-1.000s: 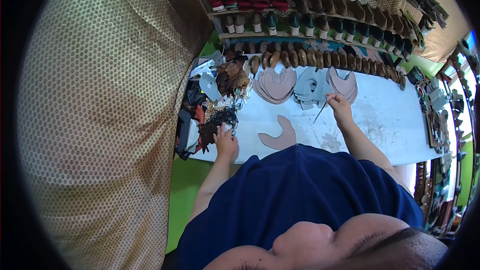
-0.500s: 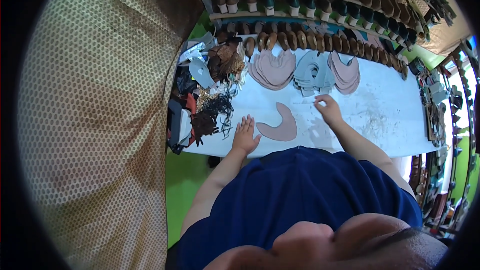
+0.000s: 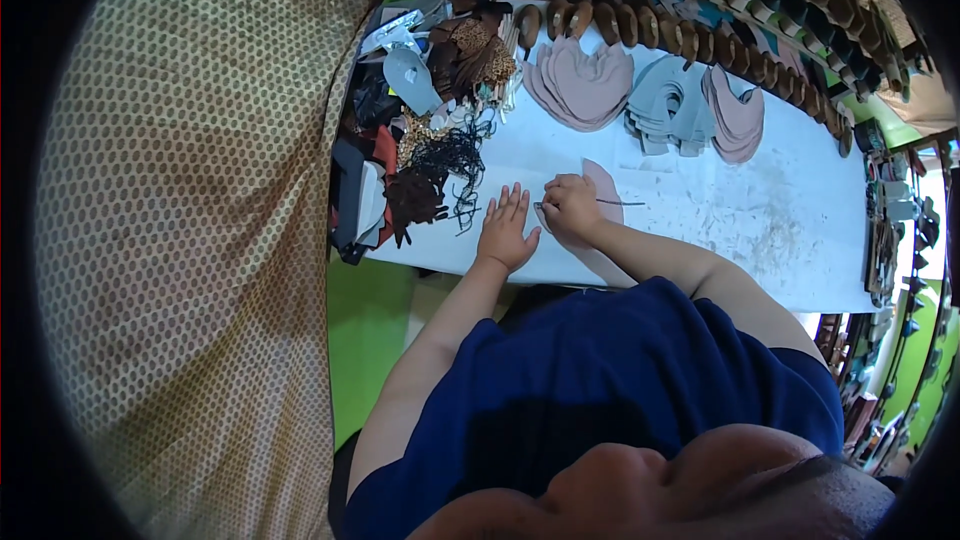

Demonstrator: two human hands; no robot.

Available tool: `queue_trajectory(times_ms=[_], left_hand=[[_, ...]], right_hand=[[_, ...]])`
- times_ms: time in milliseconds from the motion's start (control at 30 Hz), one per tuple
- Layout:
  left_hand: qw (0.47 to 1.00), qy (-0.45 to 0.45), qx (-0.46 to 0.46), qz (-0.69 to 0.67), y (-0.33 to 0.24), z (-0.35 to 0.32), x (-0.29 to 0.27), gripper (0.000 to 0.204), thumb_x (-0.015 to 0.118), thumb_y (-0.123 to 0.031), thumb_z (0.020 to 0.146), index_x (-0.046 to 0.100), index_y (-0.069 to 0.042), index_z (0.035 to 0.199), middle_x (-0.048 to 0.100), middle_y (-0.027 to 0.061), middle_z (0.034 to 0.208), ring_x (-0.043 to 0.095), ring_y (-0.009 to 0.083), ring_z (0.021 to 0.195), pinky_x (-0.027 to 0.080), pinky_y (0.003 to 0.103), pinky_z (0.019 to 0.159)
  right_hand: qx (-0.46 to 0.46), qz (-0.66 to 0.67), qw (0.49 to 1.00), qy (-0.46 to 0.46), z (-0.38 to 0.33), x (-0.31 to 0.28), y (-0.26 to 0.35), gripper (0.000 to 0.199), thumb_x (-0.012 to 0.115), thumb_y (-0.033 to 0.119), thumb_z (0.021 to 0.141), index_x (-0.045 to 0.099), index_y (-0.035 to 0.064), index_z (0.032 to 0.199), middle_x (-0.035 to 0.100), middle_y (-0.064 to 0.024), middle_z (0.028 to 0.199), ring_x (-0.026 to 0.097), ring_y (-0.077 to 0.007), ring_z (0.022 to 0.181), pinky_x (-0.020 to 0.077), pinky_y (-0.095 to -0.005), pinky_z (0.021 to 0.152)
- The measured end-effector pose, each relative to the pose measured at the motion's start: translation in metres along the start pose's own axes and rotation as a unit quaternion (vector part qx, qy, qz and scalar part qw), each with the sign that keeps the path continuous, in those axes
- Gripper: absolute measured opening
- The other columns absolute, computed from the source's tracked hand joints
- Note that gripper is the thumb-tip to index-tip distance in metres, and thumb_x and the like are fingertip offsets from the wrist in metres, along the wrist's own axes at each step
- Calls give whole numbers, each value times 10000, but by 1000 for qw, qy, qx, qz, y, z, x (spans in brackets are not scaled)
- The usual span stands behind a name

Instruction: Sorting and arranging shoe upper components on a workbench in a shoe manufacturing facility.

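My left hand [image 3: 510, 230] lies flat on the white-covered table, fingers stretched out, holding nothing. Close to its fingertips on the right, my right hand [image 3: 570, 205] is closed in a pinch. A thin dark stick-like tool [image 3: 624, 203] juts out rightward behind that hand; its exact kind is too small to make out. Beneath my right hand and forearm is a pale pink crescent-shaped piece [image 3: 604, 180], mostly covered, with its upper tip showing.
Farther back lie a pink stack of curved pieces [image 3: 585, 85], a grey stack [image 3: 652, 120] and another pink stack [image 3: 738, 120]. Black laces [image 3: 455, 165] and brown scraps [image 3: 412, 202] crowd the left side. Rows of shoe forms [image 3: 628, 25] line the back. A patterned curtain [image 3: 200, 240] hangs left.
My right hand has moved left and nearer, onto the pink crescent, and the thin tool now shows in it. My left hand stays flat on the table. The view has shifted.
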State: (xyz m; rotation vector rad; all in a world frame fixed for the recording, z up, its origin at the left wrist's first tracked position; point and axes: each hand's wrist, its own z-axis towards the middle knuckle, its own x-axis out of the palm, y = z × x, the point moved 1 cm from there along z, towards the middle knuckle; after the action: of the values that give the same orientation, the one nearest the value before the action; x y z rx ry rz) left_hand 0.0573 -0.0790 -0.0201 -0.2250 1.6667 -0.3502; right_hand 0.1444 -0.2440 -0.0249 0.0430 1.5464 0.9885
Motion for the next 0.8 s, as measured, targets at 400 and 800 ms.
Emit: queue_trajectory(times_ms=[400, 800], left_hand=[[999, -22, 15, -25, 3, 0, -2, 725, 596, -343, 894, 355, -63, 1518, 292, 166, 1603, 257, 334, 1490, 173, 489, 1213], [999, -27, 32, -13, 1, -1, 0, 545, 602, -303, 891, 535, -146, 1409, 373, 123, 1570, 304, 313, 1472, 159, 546, 1200]], right_hand=[[47, -31, 998, 21, 5, 4, 14, 102, 703, 228, 809, 722, 130, 828, 647, -14, 1091, 531, -252, 1173, 282, -633, 1076], [-21, -40, 997, -56, -1, 8, 7, 131, 689, 222, 823, 749, 112, 860, 697, -32, 1066, 577, -239, 1130, 404, -511, 974]])
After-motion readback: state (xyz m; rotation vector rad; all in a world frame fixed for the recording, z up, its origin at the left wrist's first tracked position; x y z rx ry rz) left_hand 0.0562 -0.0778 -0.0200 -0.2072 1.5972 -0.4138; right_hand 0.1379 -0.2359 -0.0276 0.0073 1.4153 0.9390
